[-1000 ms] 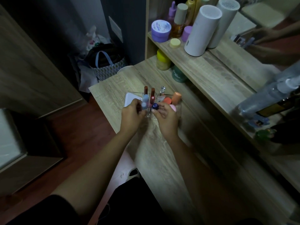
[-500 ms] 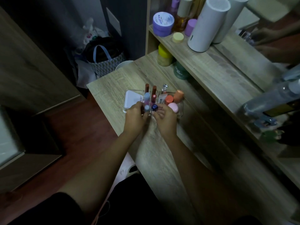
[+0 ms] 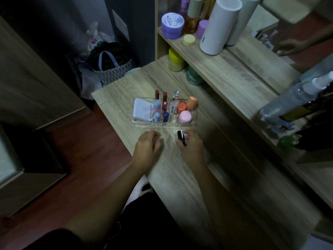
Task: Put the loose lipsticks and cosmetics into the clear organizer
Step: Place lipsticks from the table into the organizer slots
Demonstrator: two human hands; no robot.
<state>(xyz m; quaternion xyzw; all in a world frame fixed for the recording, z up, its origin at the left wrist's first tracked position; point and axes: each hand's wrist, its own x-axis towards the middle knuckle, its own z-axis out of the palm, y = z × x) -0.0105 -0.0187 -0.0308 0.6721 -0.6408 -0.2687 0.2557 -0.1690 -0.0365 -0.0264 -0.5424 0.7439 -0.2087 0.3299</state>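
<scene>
Head view: clear organizer holds lipsticks; right hand grips black tube, left hand loosely curled, empty.

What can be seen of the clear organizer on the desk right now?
The clear organizer is a low, transparent tray, plastic by its look, split into compartments. It sits flat on the wooden desk, beyond both hands and touched by neither. Its left section holds a white compact; narrow middle slots hold upright lipsticks and tubes; the right section holds a pink round pot and orange-capped items.
</scene>
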